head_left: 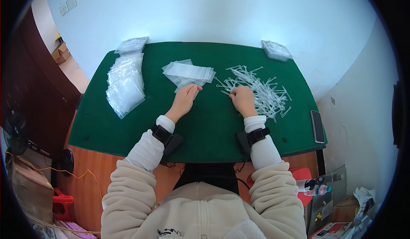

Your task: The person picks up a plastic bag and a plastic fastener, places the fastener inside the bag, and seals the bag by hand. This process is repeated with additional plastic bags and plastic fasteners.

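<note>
My left hand (184, 101) is closed at the near edge of a loose pile of flat clear plastic bags (188, 71). The corner of one clear bag (196, 94) shows from under its fingers, pinched there. On the right, my right hand (243, 100) rests at the left edge of a heap of thin clear plastic sticks with small ringed ends (269, 95). Its fingers are curled together, and whatever lies in them is hidden. A gap of bare green tabletop (209, 123) separates the two hands.
Filled-looking clear bags (126, 85) lie fanned out at the left. Bundles of clear packets (131, 45) (276, 50) sit at both far corners. A phone (317, 126) lies by the right edge. A black fan (17, 130) stands left of the table, below a wall switch (68, 4).
</note>
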The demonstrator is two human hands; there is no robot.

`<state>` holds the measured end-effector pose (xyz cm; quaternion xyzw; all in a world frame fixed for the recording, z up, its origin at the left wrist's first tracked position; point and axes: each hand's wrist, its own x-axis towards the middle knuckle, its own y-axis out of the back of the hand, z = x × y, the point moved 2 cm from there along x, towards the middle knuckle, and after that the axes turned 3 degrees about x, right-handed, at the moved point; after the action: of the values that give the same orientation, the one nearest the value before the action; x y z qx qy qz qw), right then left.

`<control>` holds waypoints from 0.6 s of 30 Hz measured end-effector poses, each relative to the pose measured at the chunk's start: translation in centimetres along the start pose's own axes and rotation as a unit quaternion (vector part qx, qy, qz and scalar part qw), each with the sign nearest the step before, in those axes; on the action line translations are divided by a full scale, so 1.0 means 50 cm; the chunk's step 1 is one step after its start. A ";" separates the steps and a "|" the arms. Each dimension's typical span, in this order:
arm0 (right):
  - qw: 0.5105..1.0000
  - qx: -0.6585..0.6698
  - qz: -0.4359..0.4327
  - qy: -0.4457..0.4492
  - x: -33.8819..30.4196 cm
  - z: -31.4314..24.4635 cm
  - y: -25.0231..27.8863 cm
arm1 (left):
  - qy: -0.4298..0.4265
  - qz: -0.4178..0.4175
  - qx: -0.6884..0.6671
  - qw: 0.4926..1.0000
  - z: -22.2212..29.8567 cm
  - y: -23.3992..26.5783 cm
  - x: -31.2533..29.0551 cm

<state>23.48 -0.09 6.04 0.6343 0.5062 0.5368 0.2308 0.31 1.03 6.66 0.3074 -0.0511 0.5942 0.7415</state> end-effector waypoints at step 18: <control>0.945 0.257 -0.104 0.172 -0.017 -0.177 0.016 | 0.132 -0.031 -0.159 0.978 -0.043 0.037 -0.026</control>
<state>15.80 -3.36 9.13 0.5139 0.7220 0.4627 0.0241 -2.38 1.23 5.09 0.1058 -0.0369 0.5909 0.7989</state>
